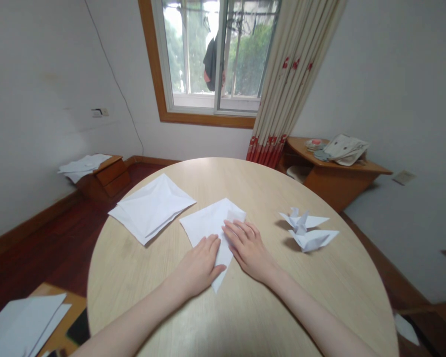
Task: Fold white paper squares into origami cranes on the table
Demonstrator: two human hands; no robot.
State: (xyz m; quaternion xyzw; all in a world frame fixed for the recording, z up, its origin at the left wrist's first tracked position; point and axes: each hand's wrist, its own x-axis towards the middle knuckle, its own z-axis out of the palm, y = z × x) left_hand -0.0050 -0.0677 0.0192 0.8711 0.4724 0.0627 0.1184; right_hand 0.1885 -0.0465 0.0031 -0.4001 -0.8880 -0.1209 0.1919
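Note:
A sheet of white paper (205, 218), folded along its right side, lies on the round table in front of me. Its narrow point faces me. My left hand (198, 263) rests on the lower part of the sheet, fingers stretched out and thumb apart. On the folded right part lies my right hand (250, 248), flat with its fingers extended; it covers some of the fold. Two folded paper cranes (314, 241) stand close together to the right of my right hand. Left of the sheet is a small pile of creased white papers (154, 206).
The round wooden table (282, 317) fills the foreground. A low stool with paper sheets (20, 322) stands at the lower left. Beyond are a small drawer cabinet (113, 177), a window, a curtain (293, 74) and a corner shelf (334, 183) bearing a cloth bag (344, 148).

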